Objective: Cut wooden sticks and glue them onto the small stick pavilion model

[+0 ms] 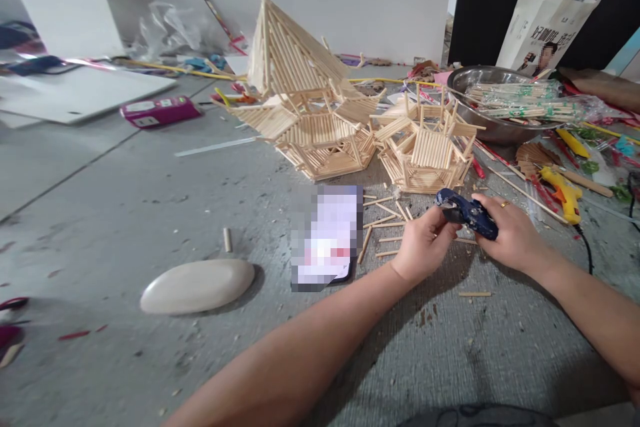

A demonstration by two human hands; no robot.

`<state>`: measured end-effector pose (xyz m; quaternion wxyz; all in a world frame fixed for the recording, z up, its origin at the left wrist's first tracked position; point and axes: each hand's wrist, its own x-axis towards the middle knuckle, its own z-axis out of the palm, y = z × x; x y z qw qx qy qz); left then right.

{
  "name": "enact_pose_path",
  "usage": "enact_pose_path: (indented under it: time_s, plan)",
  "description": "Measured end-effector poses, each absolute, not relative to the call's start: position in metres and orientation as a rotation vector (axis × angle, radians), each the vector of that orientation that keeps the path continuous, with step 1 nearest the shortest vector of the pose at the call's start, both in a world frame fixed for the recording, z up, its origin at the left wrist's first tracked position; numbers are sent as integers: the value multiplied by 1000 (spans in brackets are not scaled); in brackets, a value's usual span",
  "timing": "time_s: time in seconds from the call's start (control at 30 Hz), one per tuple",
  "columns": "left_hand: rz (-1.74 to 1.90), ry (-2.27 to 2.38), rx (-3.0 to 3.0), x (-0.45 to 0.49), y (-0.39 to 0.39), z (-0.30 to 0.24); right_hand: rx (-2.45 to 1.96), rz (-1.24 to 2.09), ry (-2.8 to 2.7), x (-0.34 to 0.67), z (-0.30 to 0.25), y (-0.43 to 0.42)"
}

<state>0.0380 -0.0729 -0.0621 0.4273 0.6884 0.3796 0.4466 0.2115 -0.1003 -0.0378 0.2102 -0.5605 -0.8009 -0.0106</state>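
My right hand (515,230) wraps around a dark blue hand cutter (473,215), its jaws pointing left. Close to those jaws, the fingers of my left hand (425,243) are pinched together; whatever they grip is hidden. Several loose wooden sticks (385,221) lie on the floor just left of my hands. Beyond them stands a small model building of wooden sticks (433,150), with open frames and slatted panels. A larger stick model (320,133) with a tall pointed roof is to its left.
A phone (333,227) with a lit screen lies left of my forearm, near a smooth pale oval object (200,287). A metal bowl (460,97) holds bagged sticks. A yellow glue gun (565,193) with a cord lies at right. Behind stands a white bag (535,20).
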Motion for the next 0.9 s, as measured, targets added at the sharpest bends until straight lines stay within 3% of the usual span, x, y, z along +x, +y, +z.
enact_pose_path:
  time_s: [0.9]
  plan:
    - [1101,945,1742,38,-73,-63,-1551,-53,-2237,212,-38,-100]
